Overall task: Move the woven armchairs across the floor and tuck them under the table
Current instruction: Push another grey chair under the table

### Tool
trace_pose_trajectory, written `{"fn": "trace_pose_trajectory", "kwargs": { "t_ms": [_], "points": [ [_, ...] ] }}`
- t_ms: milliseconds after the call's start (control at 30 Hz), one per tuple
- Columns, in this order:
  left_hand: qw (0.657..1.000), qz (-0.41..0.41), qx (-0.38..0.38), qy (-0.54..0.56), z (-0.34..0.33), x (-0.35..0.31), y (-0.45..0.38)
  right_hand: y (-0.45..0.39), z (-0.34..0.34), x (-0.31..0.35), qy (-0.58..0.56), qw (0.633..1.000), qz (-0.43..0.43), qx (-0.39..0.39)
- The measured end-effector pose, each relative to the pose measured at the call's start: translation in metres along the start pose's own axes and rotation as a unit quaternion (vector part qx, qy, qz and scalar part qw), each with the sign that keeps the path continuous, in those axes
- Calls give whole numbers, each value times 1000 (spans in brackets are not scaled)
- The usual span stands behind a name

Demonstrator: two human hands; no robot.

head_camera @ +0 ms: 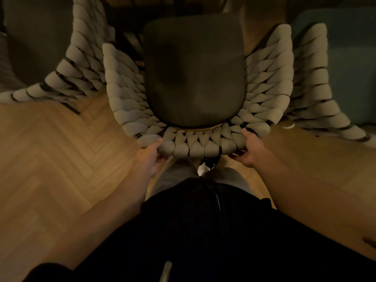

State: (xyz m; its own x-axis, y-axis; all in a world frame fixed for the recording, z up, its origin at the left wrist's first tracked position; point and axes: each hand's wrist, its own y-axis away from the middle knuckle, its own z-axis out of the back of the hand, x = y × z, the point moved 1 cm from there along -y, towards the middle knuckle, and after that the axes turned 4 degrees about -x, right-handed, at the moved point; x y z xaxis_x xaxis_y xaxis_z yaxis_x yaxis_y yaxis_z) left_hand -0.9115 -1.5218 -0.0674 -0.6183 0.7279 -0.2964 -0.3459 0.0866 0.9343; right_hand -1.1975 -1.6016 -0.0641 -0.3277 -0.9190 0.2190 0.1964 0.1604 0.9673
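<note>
A woven armchair (195,146) with thick beige braided cords and a dark seat cushion (193,74) stands right in front of me. My left hand (151,157) grips the left end of its backrest rim, thumb on top and fingers under. On the right end of the same rim my right hand (249,148) holds on, fingers curled beneath it. The chair's front points toward the dark table (162,5) at the top of the view, whose underside is in shadow.
A second woven armchair (75,72) stands close on the left and a third (317,88) close on the right, both flanking the held chair. Herringbone wood floor (50,159) spreads to both sides. A teal seat (345,47) sits far right.
</note>
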Motion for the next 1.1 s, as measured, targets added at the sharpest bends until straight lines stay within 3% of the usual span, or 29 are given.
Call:
{"fn": "trace_pose_trajectory", "kwargs": {
  "t_ms": [267, 600, 1100],
  "points": [
    [991, 60, 16, 119, -24, 13, -18, -23, 0, 5, -37, 998, -39, 12],
    [983, 25, -44, 174, -27, 17, -28, -24, -3, 0, -106, 994, -24, -8],
    [964, -40, -17, 263, -31, -14, -32, -5, -18, 22, -181, 983, 3, 17]
  ]
}}
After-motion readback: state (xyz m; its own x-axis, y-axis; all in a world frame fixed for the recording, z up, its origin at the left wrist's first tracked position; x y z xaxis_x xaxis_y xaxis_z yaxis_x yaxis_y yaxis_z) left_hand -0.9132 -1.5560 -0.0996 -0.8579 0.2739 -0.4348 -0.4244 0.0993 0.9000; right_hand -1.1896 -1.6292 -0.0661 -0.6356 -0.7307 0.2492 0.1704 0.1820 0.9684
